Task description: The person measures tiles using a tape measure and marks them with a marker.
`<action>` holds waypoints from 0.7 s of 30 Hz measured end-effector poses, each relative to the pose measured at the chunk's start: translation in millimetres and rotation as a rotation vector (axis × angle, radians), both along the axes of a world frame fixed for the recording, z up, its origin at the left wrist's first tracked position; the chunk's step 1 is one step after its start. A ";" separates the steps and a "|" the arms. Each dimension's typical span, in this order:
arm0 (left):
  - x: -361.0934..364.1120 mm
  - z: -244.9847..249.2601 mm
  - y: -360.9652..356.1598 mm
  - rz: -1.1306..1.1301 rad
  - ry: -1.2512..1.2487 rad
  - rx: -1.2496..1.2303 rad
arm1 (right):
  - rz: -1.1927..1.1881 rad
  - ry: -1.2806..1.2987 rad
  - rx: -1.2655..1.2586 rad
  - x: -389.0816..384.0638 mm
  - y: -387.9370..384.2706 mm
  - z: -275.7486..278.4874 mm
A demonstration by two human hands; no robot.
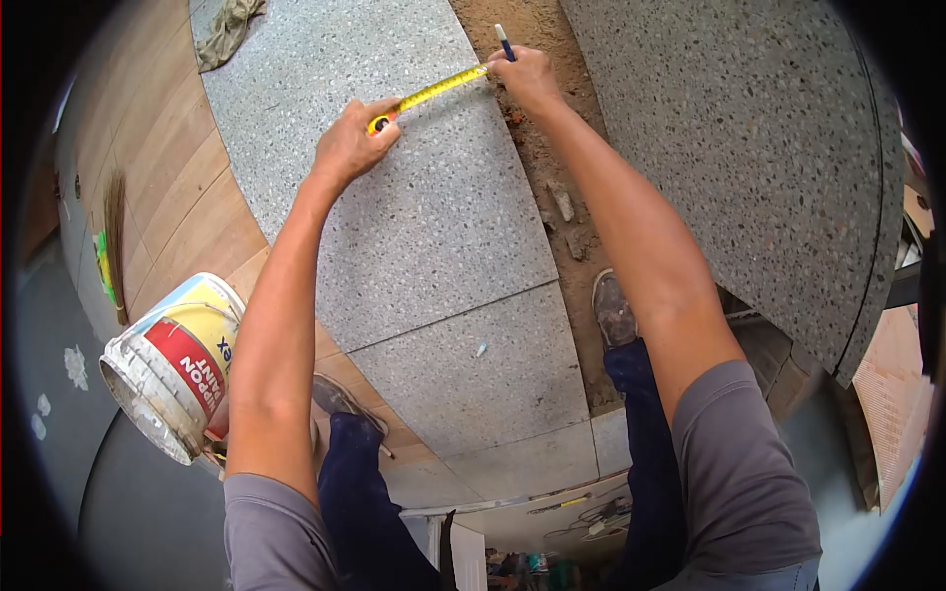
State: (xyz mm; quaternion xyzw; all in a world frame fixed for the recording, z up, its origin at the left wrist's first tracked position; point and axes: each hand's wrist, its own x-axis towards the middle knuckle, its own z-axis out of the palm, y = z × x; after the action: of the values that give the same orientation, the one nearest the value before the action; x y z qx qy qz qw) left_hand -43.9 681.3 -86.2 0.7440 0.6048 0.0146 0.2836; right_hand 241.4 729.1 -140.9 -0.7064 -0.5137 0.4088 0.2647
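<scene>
My left hand [357,140] is wrapped round the orange and yellow case of a tape measure [382,124]. Its yellow blade [439,90] is drawn out over a grey speckled slab [424,197], rising to the right. At the slab's right edge, my right hand [529,79] pinches the blade's end. A dark blue pen with a white tip [506,42] sticks up from between the fingers of that same hand.
Bare dirt [567,148] with rubble runs right of the slab, beside a large raised speckled slab [729,148]. A paint bucket [177,364], a broom [114,236] and a rag [229,32] are on the left. Shoes stand either side of the slab.
</scene>
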 end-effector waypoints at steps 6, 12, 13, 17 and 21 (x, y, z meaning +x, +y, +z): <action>-4.7 -1.9 25.1 -0.022 0.118 -0.040 | 0.018 -0.117 0.075 -16.5 27.9 -33.0; -5.7 -7.8 23.8 -0.049 0.182 -0.049 | -0.005 -0.108 0.123 -21.9 27.2 -41.7; -5.0 -7.1 22.2 -0.050 0.194 -0.055 | 0.010 -0.110 0.107 -22.3 25.7 -41.2; -0.3 -9.1 18.8 -0.072 0.249 -0.026 | 0.020 -0.116 0.041 -13.3 29.0 -38.5; -0.3 -10.6 21.5 -0.067 0.258 -0.026 | -0.204 0.265 -0.018 -8.6 33.3 -11.6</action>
State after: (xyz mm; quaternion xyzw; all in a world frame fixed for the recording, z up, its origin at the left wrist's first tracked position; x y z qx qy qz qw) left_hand -44.2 702.8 -96.8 0.7558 0.6111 -0.0988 0.2135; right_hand 232.8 762.5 -152.5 -0.6970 -0.3962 0.4740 0.3641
